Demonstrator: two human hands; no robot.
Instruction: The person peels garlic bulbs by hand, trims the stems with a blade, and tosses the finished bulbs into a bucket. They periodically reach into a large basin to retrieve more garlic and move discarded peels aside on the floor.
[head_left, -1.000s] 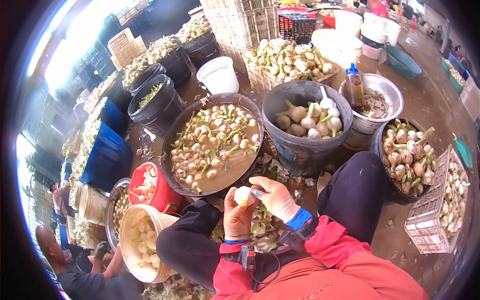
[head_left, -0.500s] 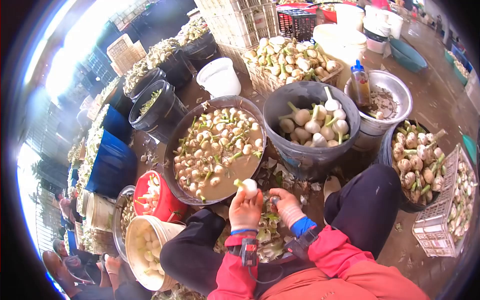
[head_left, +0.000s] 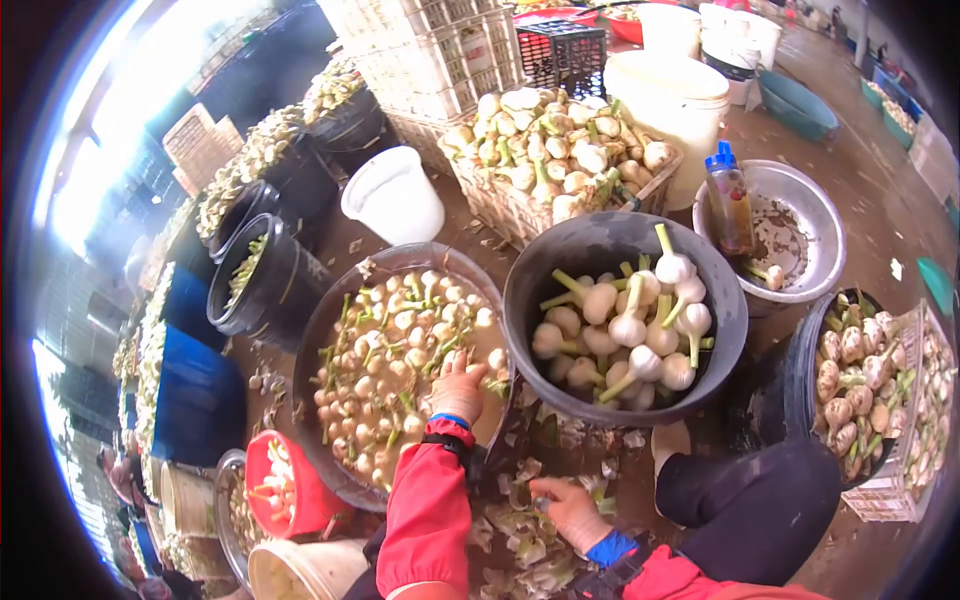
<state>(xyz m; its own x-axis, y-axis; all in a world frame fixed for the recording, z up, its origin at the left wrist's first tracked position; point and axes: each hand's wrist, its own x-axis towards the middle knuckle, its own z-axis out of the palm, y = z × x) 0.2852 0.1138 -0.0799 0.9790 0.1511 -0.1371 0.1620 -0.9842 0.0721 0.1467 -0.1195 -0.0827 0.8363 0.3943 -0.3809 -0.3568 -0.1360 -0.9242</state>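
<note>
While left fingers (head_left: pixel 458 363) spread over bulbs (head_left: pixel 403 320) in a dark basin (head_left: pixel 304 412), right fingers (head_left: pixel 550 488) clasp a small tool (head_left: pixel 541 504).

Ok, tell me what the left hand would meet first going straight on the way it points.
Probably the garlic bulbs in the wide basin, just beyond the left hand; depth is unclear, so it may already touch some.

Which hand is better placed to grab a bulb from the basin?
Probably the left hand: it is at the bulbs in the basin, while the right hand is outside, over leaf scraps.
</note>
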